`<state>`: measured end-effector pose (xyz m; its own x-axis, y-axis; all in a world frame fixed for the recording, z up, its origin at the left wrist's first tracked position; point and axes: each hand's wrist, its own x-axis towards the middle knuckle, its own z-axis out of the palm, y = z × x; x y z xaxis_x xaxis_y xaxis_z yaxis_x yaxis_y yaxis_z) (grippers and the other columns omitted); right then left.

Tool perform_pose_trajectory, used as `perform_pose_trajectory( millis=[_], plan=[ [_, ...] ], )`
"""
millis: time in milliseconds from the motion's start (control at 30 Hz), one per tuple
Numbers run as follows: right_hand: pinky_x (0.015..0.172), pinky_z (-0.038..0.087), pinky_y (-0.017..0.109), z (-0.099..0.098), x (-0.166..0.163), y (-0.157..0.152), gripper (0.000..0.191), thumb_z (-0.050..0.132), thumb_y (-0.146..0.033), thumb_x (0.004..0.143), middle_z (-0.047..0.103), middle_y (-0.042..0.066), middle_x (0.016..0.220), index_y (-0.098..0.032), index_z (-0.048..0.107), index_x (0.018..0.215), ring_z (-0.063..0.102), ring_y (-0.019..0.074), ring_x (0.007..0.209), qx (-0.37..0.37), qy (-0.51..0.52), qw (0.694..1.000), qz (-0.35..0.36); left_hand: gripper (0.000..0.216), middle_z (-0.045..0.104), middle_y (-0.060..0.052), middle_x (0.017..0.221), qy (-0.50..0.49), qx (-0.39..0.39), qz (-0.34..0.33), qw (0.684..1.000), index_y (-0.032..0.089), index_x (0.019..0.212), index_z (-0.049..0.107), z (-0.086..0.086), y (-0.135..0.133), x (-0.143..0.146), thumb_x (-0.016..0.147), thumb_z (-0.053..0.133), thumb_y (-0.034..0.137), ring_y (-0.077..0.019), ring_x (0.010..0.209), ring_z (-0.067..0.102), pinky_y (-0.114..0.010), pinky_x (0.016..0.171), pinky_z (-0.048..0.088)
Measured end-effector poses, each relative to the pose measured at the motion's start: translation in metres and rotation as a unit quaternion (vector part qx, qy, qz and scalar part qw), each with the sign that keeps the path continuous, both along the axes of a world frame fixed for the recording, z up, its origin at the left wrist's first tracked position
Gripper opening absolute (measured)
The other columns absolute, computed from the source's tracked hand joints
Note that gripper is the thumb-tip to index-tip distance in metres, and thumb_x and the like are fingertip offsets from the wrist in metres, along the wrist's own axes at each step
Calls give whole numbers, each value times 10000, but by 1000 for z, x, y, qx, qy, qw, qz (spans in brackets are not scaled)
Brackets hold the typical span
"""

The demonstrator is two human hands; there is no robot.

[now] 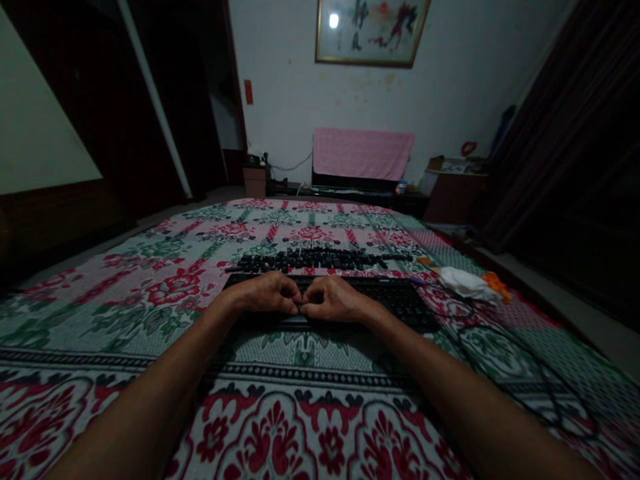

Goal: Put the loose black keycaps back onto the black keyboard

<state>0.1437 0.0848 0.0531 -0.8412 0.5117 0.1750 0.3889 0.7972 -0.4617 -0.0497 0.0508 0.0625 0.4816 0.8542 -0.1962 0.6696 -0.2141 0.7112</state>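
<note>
A black keyboard [400,297] lies on a flowered bedspread [150,300]. Beyond it, several loose black keycaps [320,259] are laid out in rows. My left hand [267,293] and my right hand [333,300] rest on the keyboard's near edge, side by side. Their curled fingertips meet in a pinch over a small dark piece between them, too small to name. The keyboard's black cable [505,340] trails off to the right.
A crumpled white cloth [465,281] and an orange item [496,283] lie right of the keyboard. At the far wall a pink cloth [363,153] covers a screen on a low stand. A brown cabinet [453,190] stands at the right.
</note>
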Motion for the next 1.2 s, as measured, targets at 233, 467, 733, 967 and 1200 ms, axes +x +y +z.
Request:
perform_pose_trajectory(
  millis=[233,467,733,967,1200],
  plan=[
    [480,285,182,-2,0,0,205,502,-281,680,572,-8,611,-151,648,739,458,70,530,-18,-15,1000,-8,330,614,12,744,1,1,-2,1000,141,905,631,1,1,-1,621,558,292,-102,635,502,-179,570,361],
    [510,324,181,1,0,1,206,534,-287,660,601,9,691,-147,648,759,485,81,575,-37,-19,999,-16,334,616,15,690,6,3,-11,1000,146,893,654,2,0,0,628,558,323,-93,579,481,-177,525,339],
    [535,353,177,6,3,6,217,535,-276,685,604,8,728,-127,648,796,484,77,591,-81,-21,996,28,338,624,4,667,19,34,-9,999,138,865,670,-1,3,0,632,559,355,-97,576,483,-176,523,344],
    [494,337,163,-4,-1,9,244,515,-297,696,595,2,662,-114,656,774,467,67,550,-106,12,994,-9,297,607,15,653,5,14,21,1000,139,813,657,-4,2,2,600,586,332,-91,564,484,-173,511,348],
    [453,316,155,-3,-2,9,244,541,-310,664,561,-6,608,-104,633,756,434,58,510,-169,6,985,-28,269,612,8,649,-15,16,12,1000,133,807,671,-4,4,1,621,568,297,-86,566,476,-171,526,351]
  ],
)
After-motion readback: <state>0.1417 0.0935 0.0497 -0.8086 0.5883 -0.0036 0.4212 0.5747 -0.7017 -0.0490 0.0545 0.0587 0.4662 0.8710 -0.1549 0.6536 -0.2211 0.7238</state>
